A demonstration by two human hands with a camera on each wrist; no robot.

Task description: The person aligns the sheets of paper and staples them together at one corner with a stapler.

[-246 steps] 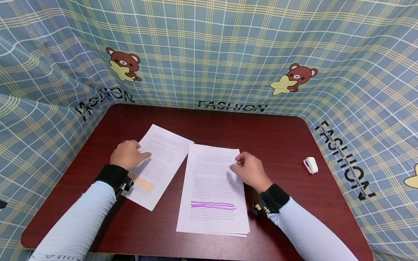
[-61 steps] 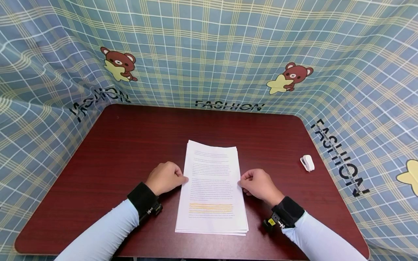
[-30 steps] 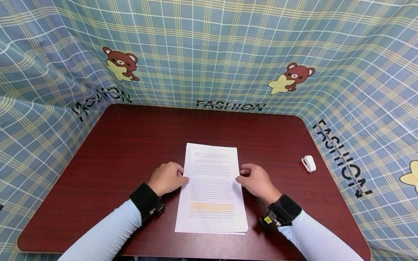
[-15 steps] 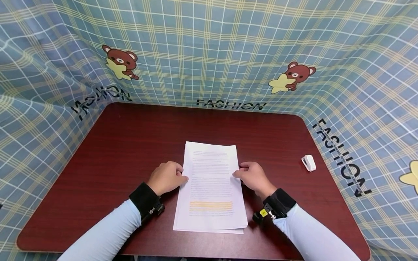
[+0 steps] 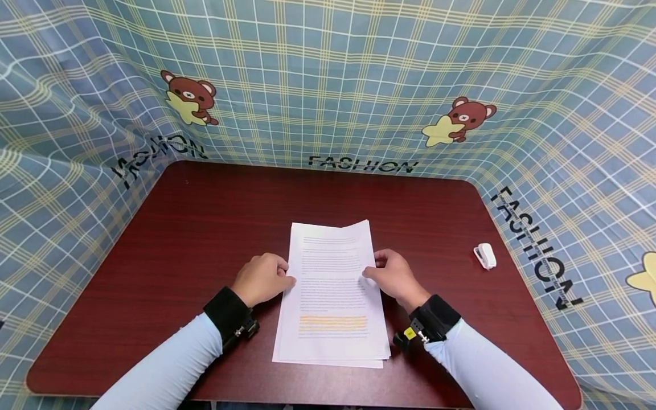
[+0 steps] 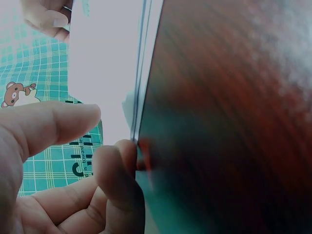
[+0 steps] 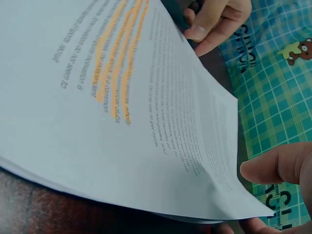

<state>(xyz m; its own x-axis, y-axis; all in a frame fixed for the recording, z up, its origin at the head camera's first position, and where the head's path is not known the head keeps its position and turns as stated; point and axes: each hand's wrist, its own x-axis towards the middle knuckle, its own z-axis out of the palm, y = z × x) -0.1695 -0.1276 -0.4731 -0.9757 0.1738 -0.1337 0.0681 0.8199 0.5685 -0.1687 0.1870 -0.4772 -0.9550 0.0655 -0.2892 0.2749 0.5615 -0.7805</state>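
Observation:
A stack of printed paper sheets [image 5: 333, 296] lies before me, its top page marked with orange highlighter lines. At its left edge rests my left hand [image 5: 260, 280]. In the left wrist view bent fingertips [image 6: 127, 148] touch the sheets' edge, while the thumb [image 6: 73, 119] stands apart over the page. My right hand [image 5: 397, 277] holds the right edge, thumb [image 7: 273, 165] above and other fingertips partly hidden below. The top right corner there is raised and the page bows. Lower sheets stick out slightly at the bottom.
The papers are on a dark red wooden table [image 5: 220, 216]. A small white stapler [image 5: 484, 256] sits near the table's right edge. Blue-green plaid cloth [image 5: 328, 85] with bear prints hangs around the back and sides.
Two separate piles have become one stack, with the orange-marked sheet over the purple-marked one. Lately my right hand shifted slightly up and left, and the top right corner rose. The left hand stayed.

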